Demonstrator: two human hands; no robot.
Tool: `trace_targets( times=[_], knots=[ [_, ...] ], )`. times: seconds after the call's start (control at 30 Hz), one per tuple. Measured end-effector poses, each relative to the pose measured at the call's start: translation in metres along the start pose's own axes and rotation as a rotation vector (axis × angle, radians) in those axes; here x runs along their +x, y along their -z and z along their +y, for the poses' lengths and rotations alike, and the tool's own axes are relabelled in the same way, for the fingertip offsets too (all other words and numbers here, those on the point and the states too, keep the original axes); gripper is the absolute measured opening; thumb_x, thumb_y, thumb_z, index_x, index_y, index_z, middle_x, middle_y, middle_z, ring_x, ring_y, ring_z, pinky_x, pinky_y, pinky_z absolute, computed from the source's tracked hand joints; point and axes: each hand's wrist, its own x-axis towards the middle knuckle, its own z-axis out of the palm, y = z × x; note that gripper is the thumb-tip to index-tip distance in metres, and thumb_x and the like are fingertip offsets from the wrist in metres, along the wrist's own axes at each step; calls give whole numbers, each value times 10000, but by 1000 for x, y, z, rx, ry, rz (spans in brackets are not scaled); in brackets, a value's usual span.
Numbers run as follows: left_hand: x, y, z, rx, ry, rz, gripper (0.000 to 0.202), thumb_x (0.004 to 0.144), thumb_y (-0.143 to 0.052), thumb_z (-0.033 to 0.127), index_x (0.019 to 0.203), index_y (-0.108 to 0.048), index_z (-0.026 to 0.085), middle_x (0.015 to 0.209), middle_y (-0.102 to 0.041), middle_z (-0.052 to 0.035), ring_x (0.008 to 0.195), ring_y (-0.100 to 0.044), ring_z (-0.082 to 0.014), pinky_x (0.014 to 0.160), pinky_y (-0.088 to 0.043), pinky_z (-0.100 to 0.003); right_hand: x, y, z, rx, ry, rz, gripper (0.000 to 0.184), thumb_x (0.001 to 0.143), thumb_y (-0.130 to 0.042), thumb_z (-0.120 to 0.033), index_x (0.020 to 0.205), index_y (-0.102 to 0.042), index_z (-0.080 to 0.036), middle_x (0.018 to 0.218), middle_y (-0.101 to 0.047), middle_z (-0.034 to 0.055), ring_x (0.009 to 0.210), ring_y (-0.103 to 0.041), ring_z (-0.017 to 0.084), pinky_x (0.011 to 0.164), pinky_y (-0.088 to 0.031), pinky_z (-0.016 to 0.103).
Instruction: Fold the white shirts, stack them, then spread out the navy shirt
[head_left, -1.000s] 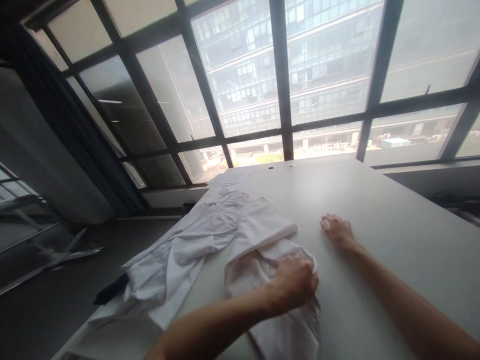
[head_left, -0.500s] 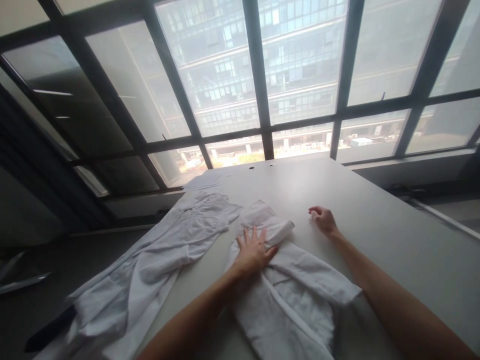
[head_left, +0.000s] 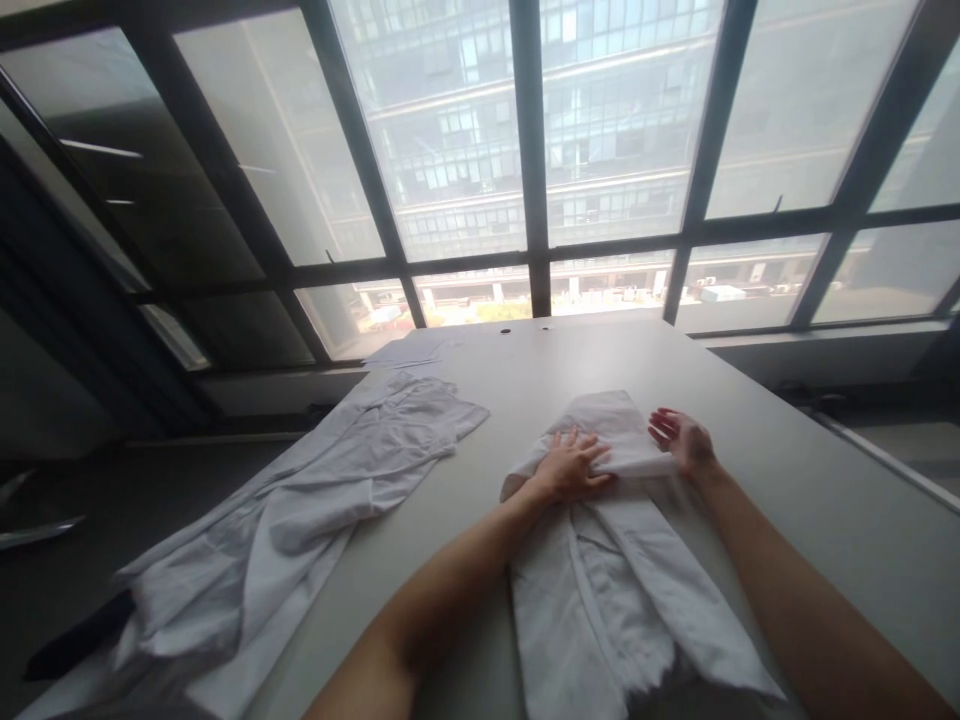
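Matt cloth garment (head_left: 600, 580), smooth tabletop (head_left: 540, 370)

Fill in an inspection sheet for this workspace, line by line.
Surface: smooth white rectangular table, with a small dark round hole near the far edge.
Job's things: white cloth piece, partly folded, under the left hand; crumpled white cloth heap apart from it, to the left.
Clutter: flat white paper-like sheets at the far left; dark, apparently cloth piece at the heap's near end.
Hands: left hand flat on the folded piece, fingers spread; right hand open beside its right edge, contact unclear.
Cables: nothing seen for certain; floor at right too dim.
Surroundings: large dark-framed glass windows, dark blue fabric curtain at left.
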Motion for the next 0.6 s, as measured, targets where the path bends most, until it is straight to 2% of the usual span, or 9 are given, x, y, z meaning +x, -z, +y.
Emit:
trace_targets(
  times=[0.13,0.23,0.33,0.53,0.6],
  knots=[
    [0,2,-4,-16,-43,2,582,946,-564,596,1438,-546,285,1581,-444,-70,1511,-268,-380,1230,-195,-593,10,12,-9,200,-151,-39,166,871,-517,-157,910,-665,-221,914,-730,63,835,-724,176,704,-653,303],
    [3,7,-8,15,-50,-67,577,952,-555,584,1459,-524,313,1597,-414,-80,1507,-249,-421,1198,-207,-649,9,8,-11,225,-168,-57,171,898,-500,-151,943,-651,-217,940,-723,72,838,-720,170,705,-651,285],
    [14,7,-10,33,-38,-125,654,925,-564,631,1504,-472,341,1612,-384,-98,1503,-231,-457,1163,-204,-704,4,4,-13,254,-189,-64,154,904,-507,-163,948,-646,-214,931,-724,69,825,-717,166,698,-644,275],
    [23,-7,-15,-27,-62,15,611,932,-569,625,1474,-524,348,1587,-437,-66,1510,-249,-413,1201,-173,-661,0,11,-19,299,-182,-93,141,862,-543,-187,956,-641,-225,885,-727,49,790,-718,167,687,-636,294],
    [25,-3,-20,-136,-120,52,552,958,-545,607,1438,-567,335,1537,-510,-50,1480,-344,-355,1216,-237,-570,-1,13,-20,312,-187,-92,150,863,-541,-191,966,-645,-221,887,-730,49,786,-720,163,683,-631,285]
  ],
)
